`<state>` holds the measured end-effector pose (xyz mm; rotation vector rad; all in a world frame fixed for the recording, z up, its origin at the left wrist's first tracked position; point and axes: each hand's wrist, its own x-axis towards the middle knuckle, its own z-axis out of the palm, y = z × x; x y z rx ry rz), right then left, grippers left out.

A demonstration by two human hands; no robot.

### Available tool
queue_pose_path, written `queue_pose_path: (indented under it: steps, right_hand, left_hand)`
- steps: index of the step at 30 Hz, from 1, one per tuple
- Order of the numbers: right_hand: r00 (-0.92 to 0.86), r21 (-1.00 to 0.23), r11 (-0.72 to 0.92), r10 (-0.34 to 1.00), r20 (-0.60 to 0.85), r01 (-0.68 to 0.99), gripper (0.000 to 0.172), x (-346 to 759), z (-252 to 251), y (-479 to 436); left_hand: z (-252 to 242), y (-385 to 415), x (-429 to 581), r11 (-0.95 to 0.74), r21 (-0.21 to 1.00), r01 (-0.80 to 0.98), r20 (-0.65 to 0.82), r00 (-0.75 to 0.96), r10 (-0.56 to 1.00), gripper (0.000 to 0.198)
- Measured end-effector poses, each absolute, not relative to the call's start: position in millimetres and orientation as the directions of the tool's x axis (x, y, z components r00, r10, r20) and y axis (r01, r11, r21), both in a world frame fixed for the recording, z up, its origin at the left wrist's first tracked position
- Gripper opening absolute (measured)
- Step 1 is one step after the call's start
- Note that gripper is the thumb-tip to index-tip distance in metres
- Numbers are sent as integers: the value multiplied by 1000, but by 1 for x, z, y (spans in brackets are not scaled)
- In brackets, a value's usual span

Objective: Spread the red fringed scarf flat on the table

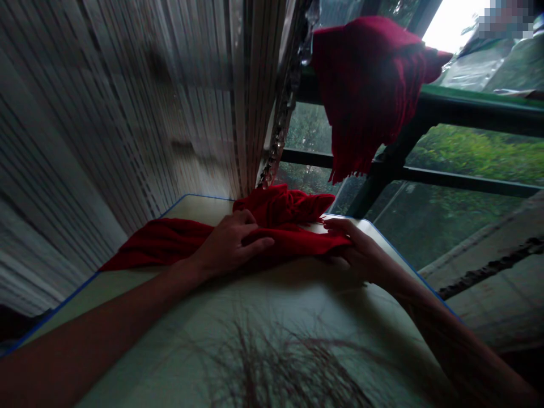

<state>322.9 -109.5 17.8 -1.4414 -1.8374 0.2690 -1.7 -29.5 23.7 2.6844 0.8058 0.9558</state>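
A red cloth (170, 241) lies along the far side of a pale table (272, 317) with a blue edge. My left hand (232, 243) rests flat on the middle of the cloth, its fingers spread and pressing it down. At the cloth's right end my right hand (355, 249) has its fingers curled over the folded edge and grips it. The cloth is bunched up in a heap (284, 204) just behind both hands.
A second red cloth with a fringe (365, 85) hangs over a dark green window rail (476, 110) at the upper right. A pale string curtain (127, 113) fills the left. Green foliage shows outside the window. The table's near part carries a faint grass print.
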Motion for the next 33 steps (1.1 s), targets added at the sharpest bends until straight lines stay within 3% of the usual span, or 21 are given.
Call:
queue_pose_path:
  steps: [3,6,9,15,22,27,33]
  right_hand:
    - [-81,-534,402,847,525,744,40,324,20,-110]
    - [-84,-543,441,825,559,715,41,324,22,-111]
    - [-16,-621,422,835,550,660,43,325,24,-112]
    - [201,-837,292,885,419,462,39,326,29,-115]
    - [385,-963,175,890,244,206,30,333,30,-116]
    - [427,-964,192,868,253,182,28,339,33,-113]
    - [509,-951,231,805,305,205,35,363,37,-111]
  left_hand:
    - [25,-29,-3,-864,217,455,552,672,493,55]
    - [24,-28,-3,-866,130,483,543,696,470,37]
    - [23,-26,-4,-851,92,516,534,696,480,14]
    - [27,-25,-8,-797,37,603,585,634,507,28]
    - [42,-15,-30,-666,122,736,513,528,677,39]
    - [52,-2,-53,-550,107,829,498,434,751,33]
    - [61,17,-89,-436,68,898,623,303,721,28]
